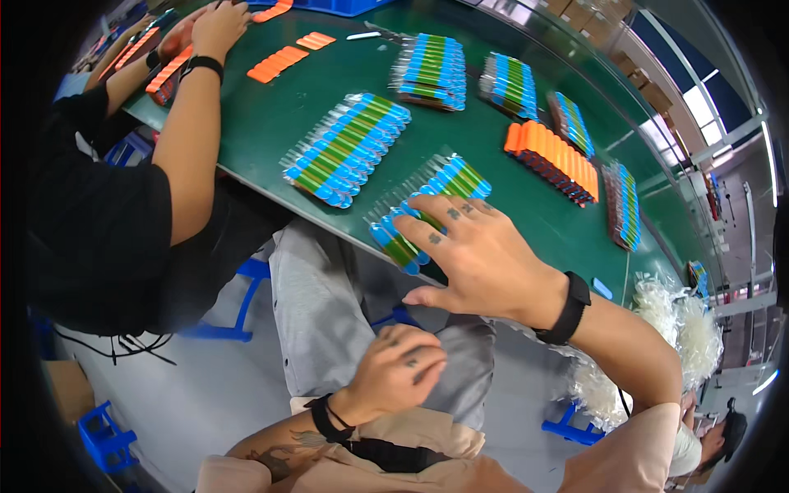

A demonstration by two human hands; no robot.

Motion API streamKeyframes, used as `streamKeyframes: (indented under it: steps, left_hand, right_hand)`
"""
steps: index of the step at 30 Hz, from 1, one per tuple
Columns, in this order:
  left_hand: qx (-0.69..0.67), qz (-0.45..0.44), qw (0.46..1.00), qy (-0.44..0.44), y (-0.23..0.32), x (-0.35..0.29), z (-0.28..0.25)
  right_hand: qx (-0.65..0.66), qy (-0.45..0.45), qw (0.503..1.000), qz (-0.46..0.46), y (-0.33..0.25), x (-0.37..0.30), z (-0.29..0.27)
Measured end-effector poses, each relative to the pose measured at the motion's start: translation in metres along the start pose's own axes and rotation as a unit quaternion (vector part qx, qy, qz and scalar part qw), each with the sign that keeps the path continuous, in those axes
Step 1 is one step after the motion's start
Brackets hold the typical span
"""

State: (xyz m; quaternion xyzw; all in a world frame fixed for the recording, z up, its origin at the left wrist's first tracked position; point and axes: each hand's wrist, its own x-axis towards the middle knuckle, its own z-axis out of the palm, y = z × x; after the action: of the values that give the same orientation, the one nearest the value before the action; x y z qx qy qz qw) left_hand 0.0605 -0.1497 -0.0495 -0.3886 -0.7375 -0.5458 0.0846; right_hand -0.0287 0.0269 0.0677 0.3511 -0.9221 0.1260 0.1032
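Lowest and nearest to the camera, at lower centre of the frame, is the left hand [399,367], with fingers loosely bent; whether it holds something, I cannot tell. The right hand [485,259] is spread open over a blue-and-green pack [394,244], at the centre, near the edge of the green table [255,123]; its thumb stands apart, not gripping. The step seems to be positioning this pack; lifting it would call for closing thumb and fingers around its sides.
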Motion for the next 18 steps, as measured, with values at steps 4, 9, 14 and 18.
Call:
streamKeyframes:
  steps: [4, 9, 14, 18]
  left_hand:
    - [0.015, -0.125, 0.985, 0.121, -0.003, -0.006, -0.026]
    - [0.123, -0.025, 0.987, 0.099, -0.021, 0.018, -0.038]
    - [0.168, -0.004, 0.983, 0.071, -0.041, 0.022, -0.017]
    - [0.201, -0.006, 0.979, 0.020, -0.046, 0.017, -0.014]
  right_hand:
    - [0.008, -0.056, 0.998, -0.014, 0.005, 0.007, 0.011]
    - [0.106, -0.086, 0.990, 0.018, 0.019, 0.010, 0.006]
    - [0.148, -0.100, 0.983, 0.047, 0.025, 0.006, 0.006]
    - [0.171, -0.115, 0.977, 0.056, 0.027, 0.002, 0.006]
